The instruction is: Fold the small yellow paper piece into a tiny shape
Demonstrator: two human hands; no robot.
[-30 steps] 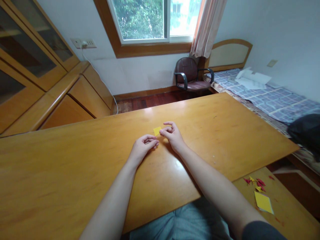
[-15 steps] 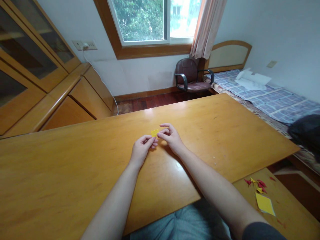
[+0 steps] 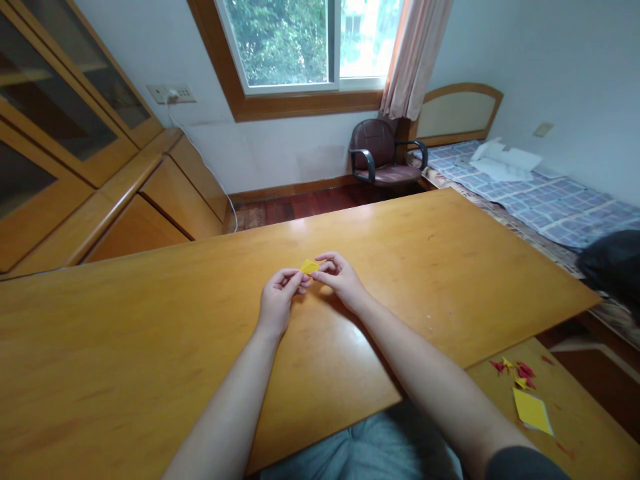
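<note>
My left fingers [image 3: 293, 283] and right fingers [image 3: 325, 277] hold a small yellow paper [image 3: 309, 267] over a wooden tabletop [image 3: 135, 340], a window [image 3: 285, 43] and maroon armchair [image 3: 374, 143] beyond.

Daylight enters through the white-framed glass sliding window [image 3: 300, 47], its right pane nearly washed out. Glare patches whiten the glossy yellow-brown wooden table [image 3: 150, 333]; a soft shadow lies beside the bare right forearm [image 3: 415, 347]. Wide-angle distortion tilts the tall glass-doored wooden cabinet [image 3: 113, 137]. The small yellow folded paper [image 3: 309, 267] looks soft, lacking fine detail.
</note>
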